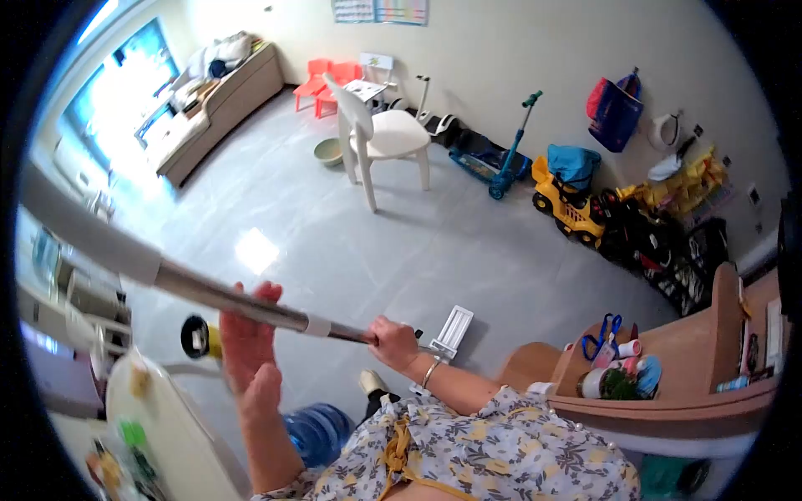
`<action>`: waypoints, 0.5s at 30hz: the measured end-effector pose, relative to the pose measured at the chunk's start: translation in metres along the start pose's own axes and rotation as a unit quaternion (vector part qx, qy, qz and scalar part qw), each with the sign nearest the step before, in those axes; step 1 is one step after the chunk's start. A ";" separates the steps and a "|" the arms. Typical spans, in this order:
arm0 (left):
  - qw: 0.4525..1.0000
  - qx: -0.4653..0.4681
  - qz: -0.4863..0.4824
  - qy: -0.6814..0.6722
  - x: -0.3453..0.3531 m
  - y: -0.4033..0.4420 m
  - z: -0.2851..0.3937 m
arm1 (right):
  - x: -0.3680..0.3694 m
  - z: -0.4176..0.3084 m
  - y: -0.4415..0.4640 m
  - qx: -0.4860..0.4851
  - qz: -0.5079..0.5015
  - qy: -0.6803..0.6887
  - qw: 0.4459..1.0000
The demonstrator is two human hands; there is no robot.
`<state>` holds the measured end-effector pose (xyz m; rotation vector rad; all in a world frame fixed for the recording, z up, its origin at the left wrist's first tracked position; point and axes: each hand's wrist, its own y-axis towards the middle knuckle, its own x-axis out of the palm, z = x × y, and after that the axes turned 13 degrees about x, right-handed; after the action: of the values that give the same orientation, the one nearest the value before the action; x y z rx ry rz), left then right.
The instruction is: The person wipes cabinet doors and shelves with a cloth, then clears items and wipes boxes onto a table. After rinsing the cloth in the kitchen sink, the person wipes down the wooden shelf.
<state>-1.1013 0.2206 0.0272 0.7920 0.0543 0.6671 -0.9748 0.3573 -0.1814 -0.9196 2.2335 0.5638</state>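
Note:
A long pole, part white and part bare metal, slants from the upper left to the middle. My right hand is closed around its thinner metal end. My left hand is open, fingers stretched out behind the pole and thumb apart; whether it touches the pole I cannot tell. Beyond my right wrist, a white rectangular frame like a flat mop head is near the floor; my hand and forearm hide how it joins the pole. A blue water bottle stands below, between my arms.
A white chair stands ahead on the grey tiled floor, near a green bowl. Along the wall are a blue scooter and a yellow toy vehicle. A wooden desk is at right, a pale table at left.

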 end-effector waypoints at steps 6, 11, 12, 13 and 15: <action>0.984 -0.020 0.043 -0.170 0.012 0.135 -0.042 | -0.005 -0.043 0.100 0.048 0.098 -0.046 0.993; 0.979 0.004 0.019 -0.203 0.035 0.193 -0.090 | -0.067 -0.027 0.135 0.077 0.092 -0.008 0.993; 0.977 0.015 0.005 -0.211 0.035 0.205 -0.104 | -0.080 -0.011 0.136 0.131 0.067 0.006 0.989; 0.976 0.029 -0.011 -0.217 0.036 0.222 -0.115 | -0.090 0.008 0.137 0.155 0.100 0.046 0.982; 0.975 0.052 -0.044 -0.212 0.051 0.249 -0.140 | -0.107 0.054 0.135 0.179 0.134 0.087 0.971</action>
<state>-1.2335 0.4666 0.1054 1.0139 -0.2637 0.4024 -0.9945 0.5270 -0.1250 -0.5035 2.5289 0.1858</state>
